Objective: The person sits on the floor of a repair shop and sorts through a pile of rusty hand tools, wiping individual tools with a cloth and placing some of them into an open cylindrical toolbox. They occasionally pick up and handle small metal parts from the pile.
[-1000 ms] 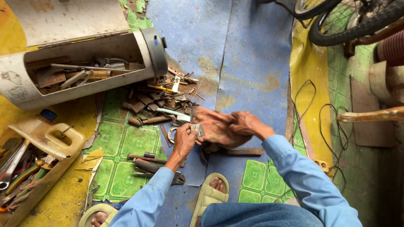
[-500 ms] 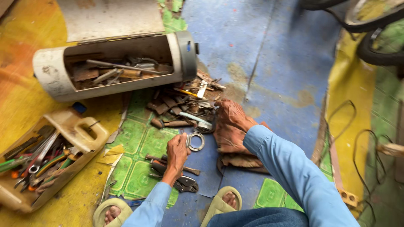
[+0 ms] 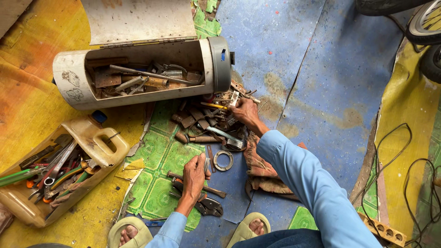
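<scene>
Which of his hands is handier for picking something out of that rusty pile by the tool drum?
Probably the right hand: it already rests on the scrap pile. The left hand is nearer the person, gripping a small metal piece.

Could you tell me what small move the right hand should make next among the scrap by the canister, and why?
Probably close the fingers on one piece and lift it clear. The right hand is reaching into the rusty pile below the open canister, fingers spread on the parts, with nothing visibly gripped, while the left hand holds a small metal piece near the ring.
</scene>
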Motion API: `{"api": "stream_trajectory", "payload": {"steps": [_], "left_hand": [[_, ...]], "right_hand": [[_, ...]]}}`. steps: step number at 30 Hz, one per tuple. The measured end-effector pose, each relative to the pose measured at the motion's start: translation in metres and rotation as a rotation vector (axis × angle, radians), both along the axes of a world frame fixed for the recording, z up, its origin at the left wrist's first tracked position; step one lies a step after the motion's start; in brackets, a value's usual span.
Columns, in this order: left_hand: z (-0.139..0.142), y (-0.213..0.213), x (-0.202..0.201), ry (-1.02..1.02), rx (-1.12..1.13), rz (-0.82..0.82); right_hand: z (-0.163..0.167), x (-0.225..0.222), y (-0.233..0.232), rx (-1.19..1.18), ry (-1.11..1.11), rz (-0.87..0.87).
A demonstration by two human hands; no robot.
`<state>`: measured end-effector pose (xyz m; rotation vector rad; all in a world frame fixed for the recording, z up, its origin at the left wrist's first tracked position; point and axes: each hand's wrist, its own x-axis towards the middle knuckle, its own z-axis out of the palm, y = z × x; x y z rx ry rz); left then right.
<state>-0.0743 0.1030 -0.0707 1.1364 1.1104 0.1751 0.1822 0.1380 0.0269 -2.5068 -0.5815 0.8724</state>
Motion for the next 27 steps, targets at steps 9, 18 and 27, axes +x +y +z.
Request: {"api": "stream_trajectory", "payload": {"steps": [9, 18, 27], "left_hand": [[0.007, 0.005, 0.014, -0.106, 0.073, 0.014], [0.004, -0.020, 0.039, -0.133, 0.025, -0.095], [-0.006, -0.051, 0.052, -0.143, -0.003, -0.219]], "right_hand": [[0.014, 0.007, -0.055, 0.376, 0.599, -0.253], [0.012, 0.005, -0.181, 0.049, 0.637, 0.041], [0.051, 0.015, -0.248, -0.398, 0.448, 0.089]]}}
